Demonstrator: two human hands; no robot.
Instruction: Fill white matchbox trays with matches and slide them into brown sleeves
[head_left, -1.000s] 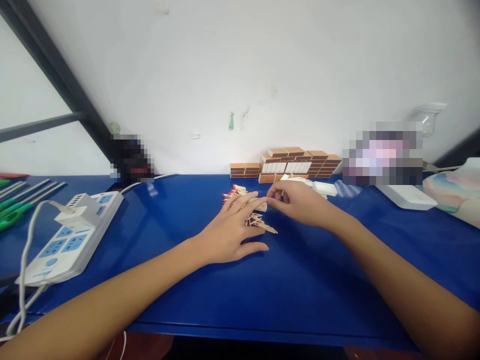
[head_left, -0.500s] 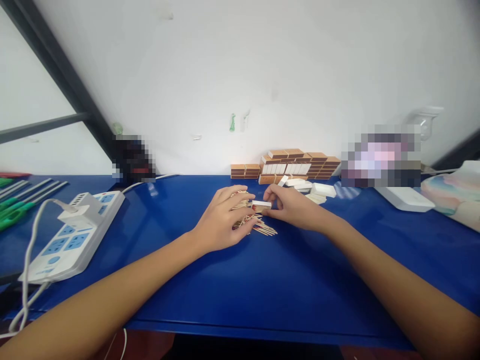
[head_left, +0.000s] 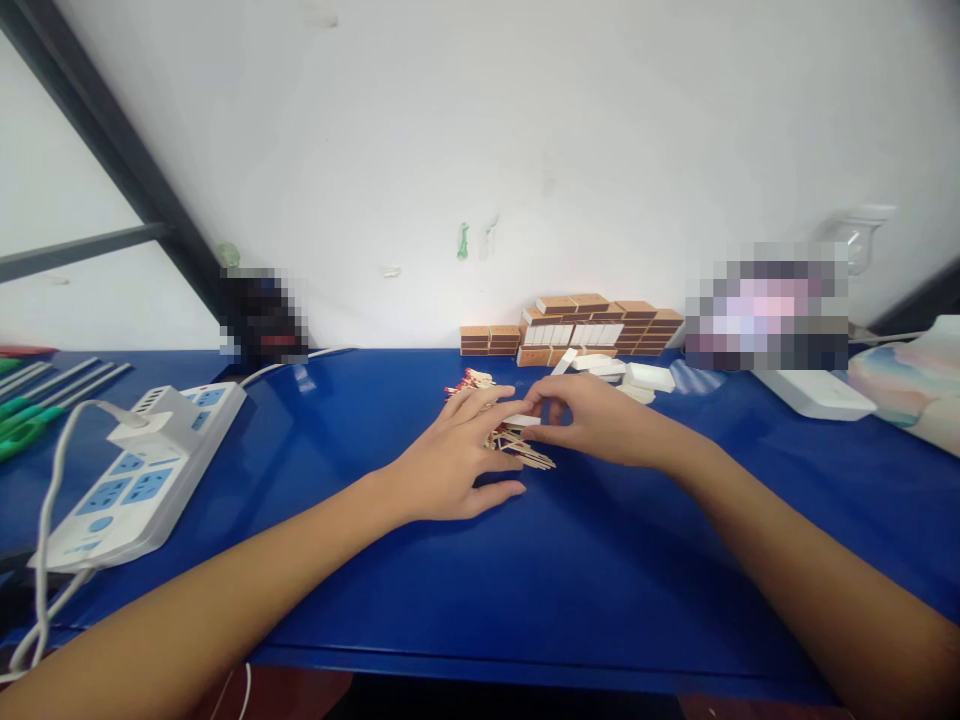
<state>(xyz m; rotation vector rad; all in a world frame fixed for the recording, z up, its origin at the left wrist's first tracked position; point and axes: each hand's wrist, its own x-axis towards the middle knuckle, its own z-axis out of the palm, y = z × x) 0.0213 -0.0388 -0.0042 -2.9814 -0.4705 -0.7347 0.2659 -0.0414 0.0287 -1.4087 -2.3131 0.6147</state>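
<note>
Red-tipped wooden matches (head_left: 529,455) lie on shiny blue bench (head_left: 480,600), partly under spread L hand (head_left: 450,460); R hand (head_left: 600,420) curls at small white oblong tray (head_left: 523,421), grip I can't confirm. Tray bump cd scatter matches.

The table (head_left: 525,590) has a glossy blue top whose far edge meets the wall. Loose matches (head_left: 536,460) lie in a pile near its middle. Behind them, small white trays (head_left: 651,377) are jumbled in front of stacked brown matchboxes (head_left: 651,325). At the left lie a white power strip (head_left: 176,475) and green-handled tools (head_left: 34,430); at the right, a flat white box (head_left: 814,394).
</note>
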